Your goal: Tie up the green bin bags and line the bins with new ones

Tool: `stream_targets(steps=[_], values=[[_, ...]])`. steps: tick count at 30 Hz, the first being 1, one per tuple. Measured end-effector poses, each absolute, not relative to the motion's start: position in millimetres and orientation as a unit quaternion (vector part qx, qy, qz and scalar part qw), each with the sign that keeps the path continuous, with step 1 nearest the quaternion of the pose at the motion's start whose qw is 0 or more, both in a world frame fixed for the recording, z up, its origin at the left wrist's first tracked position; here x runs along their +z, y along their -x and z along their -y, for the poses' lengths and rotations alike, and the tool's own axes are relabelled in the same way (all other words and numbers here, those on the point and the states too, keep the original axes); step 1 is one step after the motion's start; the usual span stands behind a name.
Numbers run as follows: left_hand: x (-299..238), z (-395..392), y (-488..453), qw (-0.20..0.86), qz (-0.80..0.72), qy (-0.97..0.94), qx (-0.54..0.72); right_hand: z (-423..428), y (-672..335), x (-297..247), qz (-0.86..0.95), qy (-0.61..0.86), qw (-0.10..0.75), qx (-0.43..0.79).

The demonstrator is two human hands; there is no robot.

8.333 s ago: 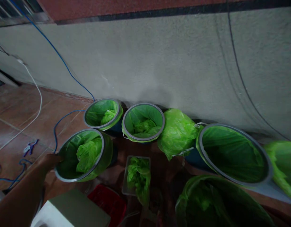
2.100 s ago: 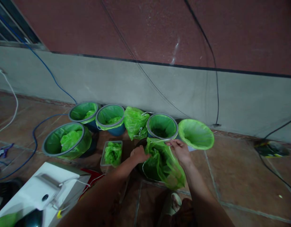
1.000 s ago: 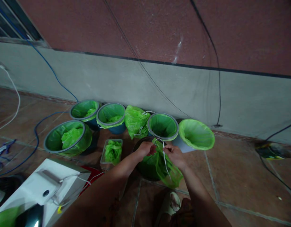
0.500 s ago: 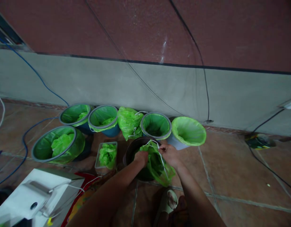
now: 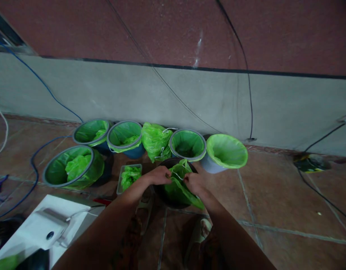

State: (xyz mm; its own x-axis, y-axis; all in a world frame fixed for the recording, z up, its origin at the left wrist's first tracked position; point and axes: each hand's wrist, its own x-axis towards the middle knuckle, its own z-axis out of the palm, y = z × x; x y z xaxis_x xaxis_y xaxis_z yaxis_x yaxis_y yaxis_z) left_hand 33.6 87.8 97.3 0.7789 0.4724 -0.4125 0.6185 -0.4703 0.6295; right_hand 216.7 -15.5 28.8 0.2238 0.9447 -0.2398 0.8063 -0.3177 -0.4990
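Lined bins [image 5: 137, 152] stand between wall [image 5: 128, 90] and dark bin [image 5: 160, 195] on tiles [image 5: 274, 191]; left hand [image 5: 161, 175] and right hand [image 5: 194, 183] pinch a green bag [image 5: 180, 189].

the mouth of the dark bucket [image 5: 161, 195] is crowded by the green liner [image 5: 178, 191], the left hand [image 5: 161, 175] and the right hand [image 5: 194, 182]; behind it, lined bins [image 5: 204, 154] and a stuffed green bag [image 5: 155, 140] stand close together along the wall [image 5: 133, 90], barring the far side. on the right the tiled floor [image 5: 279, 195] lies open as far as a black cable [image 5: 324, 137], while to the left a clear tub [image 5: 120, 185] and a white box [image 5: 23, 230] leave narrow strips.
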Motion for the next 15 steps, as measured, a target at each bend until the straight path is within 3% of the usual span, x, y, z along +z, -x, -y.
stream_targets(steps=[6, 12, 15], values=[[93, -89, -33, 0.364, -0.328, -0.871, -0.027, 8, -197, 42, 0.627, 0.721, 0.096, 0.277], [86, -91, -35, 0.302, -0.368, -0.880, -0.007, 9, -185, 42, 0.575, 0.617, 0.242, 0.480], [83, -91, -36, 0.293, -0.379, -0.877, 0.000, 10, -186, 48, 0.555, 0.592, 0.262, 0.522]])
